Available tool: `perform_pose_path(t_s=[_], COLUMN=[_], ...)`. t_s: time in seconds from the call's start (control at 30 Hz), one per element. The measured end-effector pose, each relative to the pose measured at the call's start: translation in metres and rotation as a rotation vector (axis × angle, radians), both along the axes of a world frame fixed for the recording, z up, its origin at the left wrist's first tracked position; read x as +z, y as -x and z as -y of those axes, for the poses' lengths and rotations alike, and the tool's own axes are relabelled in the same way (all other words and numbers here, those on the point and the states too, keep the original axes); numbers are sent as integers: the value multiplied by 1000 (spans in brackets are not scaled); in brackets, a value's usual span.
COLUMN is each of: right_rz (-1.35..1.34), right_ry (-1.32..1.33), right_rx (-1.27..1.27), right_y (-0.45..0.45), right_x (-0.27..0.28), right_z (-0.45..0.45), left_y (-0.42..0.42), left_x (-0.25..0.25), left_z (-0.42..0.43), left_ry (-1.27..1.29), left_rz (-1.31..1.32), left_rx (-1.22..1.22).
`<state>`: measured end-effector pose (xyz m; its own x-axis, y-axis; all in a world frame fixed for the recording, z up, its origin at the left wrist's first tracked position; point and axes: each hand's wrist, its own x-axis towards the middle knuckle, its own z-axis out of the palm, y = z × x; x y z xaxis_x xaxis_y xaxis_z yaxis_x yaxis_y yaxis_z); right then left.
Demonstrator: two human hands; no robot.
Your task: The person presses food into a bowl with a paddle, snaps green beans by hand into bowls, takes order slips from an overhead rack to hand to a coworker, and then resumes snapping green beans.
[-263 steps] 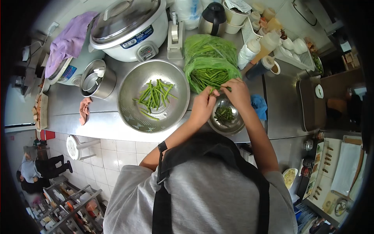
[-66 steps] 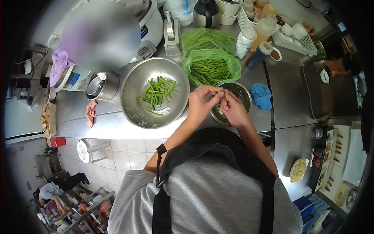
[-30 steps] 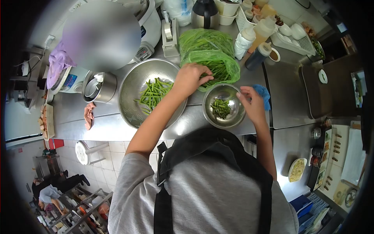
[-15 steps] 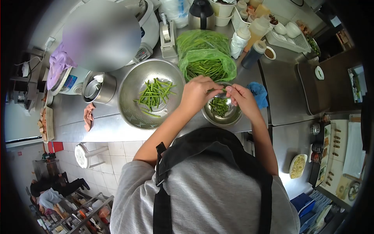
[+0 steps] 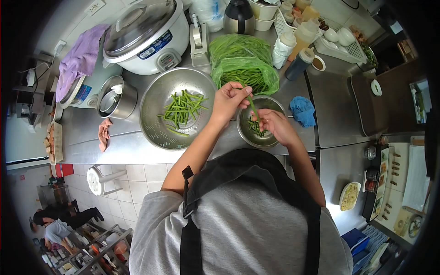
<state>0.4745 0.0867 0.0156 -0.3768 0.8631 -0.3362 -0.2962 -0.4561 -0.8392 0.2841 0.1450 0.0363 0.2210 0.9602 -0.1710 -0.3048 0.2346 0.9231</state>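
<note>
Steel worktop [image 5: 121,147], and left hand [image 5: 230,101] has just drawn off from right hand [image 5: 277,127], pinching a bean [image 5: 253,108] slantwise; right fingers curl at its lower end, grip unclear, over the bowl [image 5: 243,123]: one bean in work.

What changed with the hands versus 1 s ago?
Left hand drew back from the mouth of the green bag, now pinching a green bean. Right hand left the rim of the small bowl, moving left, now at the bean's lower end. Colander and pink cloth stayed put.
</note>
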Motion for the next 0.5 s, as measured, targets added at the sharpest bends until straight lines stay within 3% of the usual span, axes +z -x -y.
perform_pose_path(t_s=[0.3,0.5], right_rz=[477,414], right_ry=[-148,-303], right_rx=[262,-70], right_y=[-4,-5], right_x=[25,34], right_z=[4,6], left_y=[25,54], left_x=[-8,-1], left_z=[6,13], left_ry=[65,13], left_rz=[28,-63], left_rx=[-12,-424])
